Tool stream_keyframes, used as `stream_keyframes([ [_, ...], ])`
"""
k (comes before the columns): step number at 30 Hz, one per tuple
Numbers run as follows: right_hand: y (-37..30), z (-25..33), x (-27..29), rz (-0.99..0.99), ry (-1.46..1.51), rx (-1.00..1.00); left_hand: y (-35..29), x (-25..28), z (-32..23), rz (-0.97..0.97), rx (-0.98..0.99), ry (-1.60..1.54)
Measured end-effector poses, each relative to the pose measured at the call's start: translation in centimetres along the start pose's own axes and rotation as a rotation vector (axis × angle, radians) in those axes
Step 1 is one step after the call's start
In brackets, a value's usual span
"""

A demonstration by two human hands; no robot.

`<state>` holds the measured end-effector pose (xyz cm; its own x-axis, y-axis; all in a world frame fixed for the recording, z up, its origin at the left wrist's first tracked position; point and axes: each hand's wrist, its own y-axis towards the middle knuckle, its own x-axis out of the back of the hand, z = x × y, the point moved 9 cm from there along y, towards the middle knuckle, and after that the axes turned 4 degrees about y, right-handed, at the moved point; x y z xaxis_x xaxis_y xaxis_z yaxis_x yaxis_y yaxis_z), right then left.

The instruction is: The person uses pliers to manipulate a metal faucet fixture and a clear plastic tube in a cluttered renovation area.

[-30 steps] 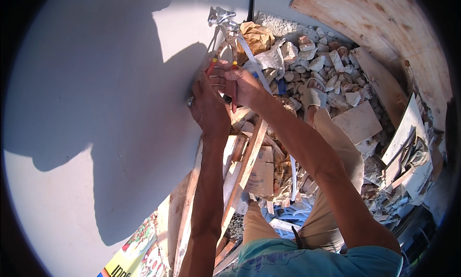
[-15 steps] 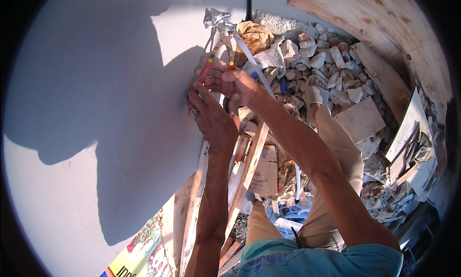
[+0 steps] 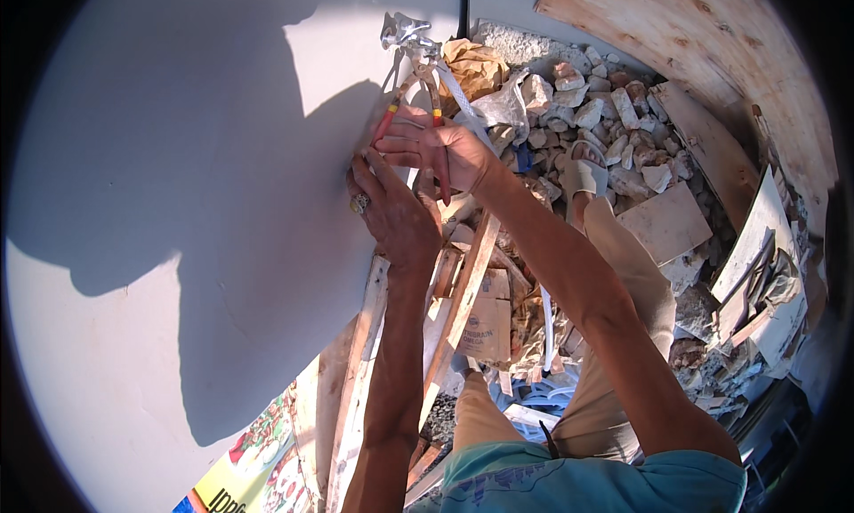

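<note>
The broad, flat, pale grey wall (image 3: 89,362) is staying as it was, with your shadow lying over it, and the heap of broken whitish and reddish stone rubble (image 3: 587,117) beyond its right edge is lying unaltered. What is changing is your right hand (image 3: 458,153): since half a second ago its fingers are straightening, and the red-handled metal pliers with yellow bands and rust-brown arms (image 3: 433,91) are standing slightly wider at the handles. That seems to be giving you a looser, more opened hold on the tool rather than a hard squeeze.

The pliers are pointing up near the wall's right edge, above your left hand (image 3: 405,220) and reaching out past your right. Your right hand is holding them lightly, its thumb lying over one handle and its outstretched fingers meeting the other. Your left hand is sitting just below, fingertips near the handle ends; whether it is gripping anything, you cannot tell from here. A long, whitish, ribbed strip (image 3: 461,97) is running down beside the pliers, and their jaws are meeting the shiny silver metal fitting (image 3: 405,31); their bite is too small to judge. A pale-stoned metal ring (image 3: 359,203) is showing on your left hand.
</note>
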<state>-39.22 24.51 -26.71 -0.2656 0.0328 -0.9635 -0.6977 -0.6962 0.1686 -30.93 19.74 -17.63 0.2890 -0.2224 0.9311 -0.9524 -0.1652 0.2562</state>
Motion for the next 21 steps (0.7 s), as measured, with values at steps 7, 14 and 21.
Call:
stream_keyframes([
  [7, -0.3, 0.0, -0.6, -0.054, -0.056, -0.003, 0.1, -0.8, 0.8, 0.009, -0.008, 0.101],
  [14, -0.8, 0.4, 1.1, -0.263, -0.079, 0.006, 0.8, -1.1, 0.6, 0.142, 0.074, -0.006],
  [21, -1.2, 0.1, 1.5, -0.289, -0.017, -0.049, 0.9, -1.4, 0.9, 0.058, 0.037, -0.235],
])
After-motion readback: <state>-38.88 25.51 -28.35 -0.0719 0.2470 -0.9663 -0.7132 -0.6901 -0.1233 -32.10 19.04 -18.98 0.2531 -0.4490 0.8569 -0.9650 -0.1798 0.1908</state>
